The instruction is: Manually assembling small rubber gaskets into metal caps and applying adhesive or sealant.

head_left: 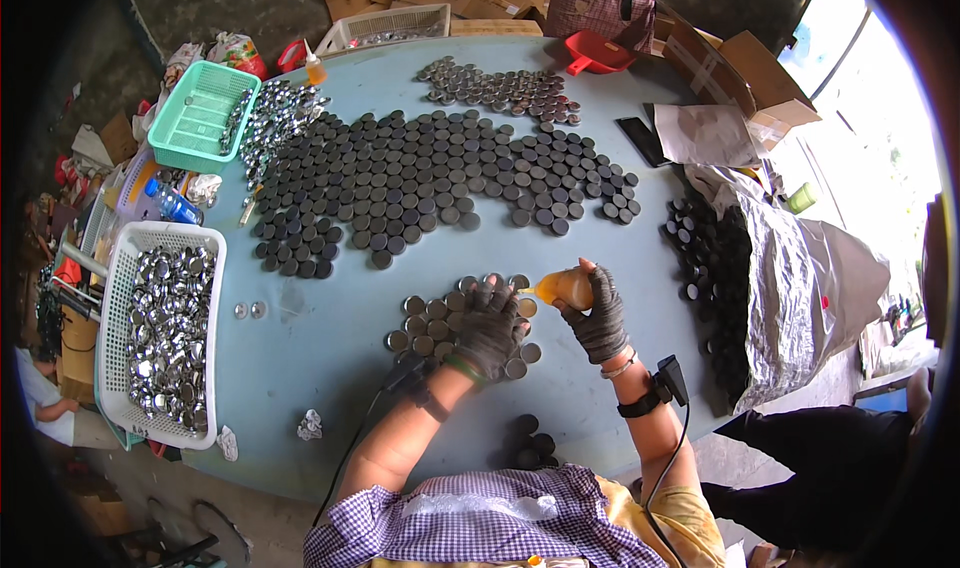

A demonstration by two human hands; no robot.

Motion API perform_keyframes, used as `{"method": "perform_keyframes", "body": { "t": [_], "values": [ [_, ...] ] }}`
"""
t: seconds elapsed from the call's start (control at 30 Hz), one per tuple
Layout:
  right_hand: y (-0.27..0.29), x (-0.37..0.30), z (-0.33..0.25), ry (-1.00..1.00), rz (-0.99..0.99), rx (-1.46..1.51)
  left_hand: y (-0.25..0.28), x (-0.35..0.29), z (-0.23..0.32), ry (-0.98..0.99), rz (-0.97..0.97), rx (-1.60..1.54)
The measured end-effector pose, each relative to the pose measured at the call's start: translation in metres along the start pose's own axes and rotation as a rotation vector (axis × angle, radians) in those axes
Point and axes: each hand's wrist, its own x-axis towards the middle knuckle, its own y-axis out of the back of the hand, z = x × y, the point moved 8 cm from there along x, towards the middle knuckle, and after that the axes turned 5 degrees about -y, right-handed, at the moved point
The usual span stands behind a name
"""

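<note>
My right hand (597, 320) is closed around a squeeze bottle (568, 288) of orange-yellow liquid. The bottle is tilted on its side, its nozzle pointing left over a small cluster of round caps (437, 328). Fingers stretched out, my left hand (488, 326) lies over those caps, close to the nozzle, and hides some of them. Both hands wear dark fingerless gloves. Beyond them, a wide field of dark round caps (400, 178) covers the middle of the table (330, 353).
Shiny metal caps fill a white basket (213, 318) at left, near a green basket (180, 153). Black caps (705, 298) spill from a silver bag (800, 288) at right. A red dustpan (600, 52) and another squeeze bottle (315, 71) stand far off. Dark caps (525, 443) lie near me.
</note>
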Motion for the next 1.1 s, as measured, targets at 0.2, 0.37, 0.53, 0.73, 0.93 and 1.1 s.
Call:
{"method": "perform_keyframes", "body": {
  "t": [0.2,0.37,0.53,0.73,0.93,1.1],
  "values": [
    [-0.006,0.004,0.001,0.046,0.033,0.007,0.018,-0.008,0.007,0.021,0.004,0.03],
    [-0.007,0.008,0.005,0.017,0.027,0.009,0.021,-0.02,0.012,-0.022,0.013,0.026],
    [0.002,0.002,0.007,-0.023,0.069,0.025,0.004,-0.026,0.017,0.029,-0.138,-0.021],
    [0.02,-0.014,-0.002,0.006,0.098,0.134,0.019,-0.025,0.026,-0.053,0.112,-0.052],
    [0.022,-0.031,-0.007,0.009,0.052,0.096,0.017,-0.026,0.029,-0.071,0.065,-0.035],
    [0.018,-0.034,-0.002,0.009,0.06,0.112,0.015,-0.027,0.03,-0.071,0.041,-0.046]
  ]
}}
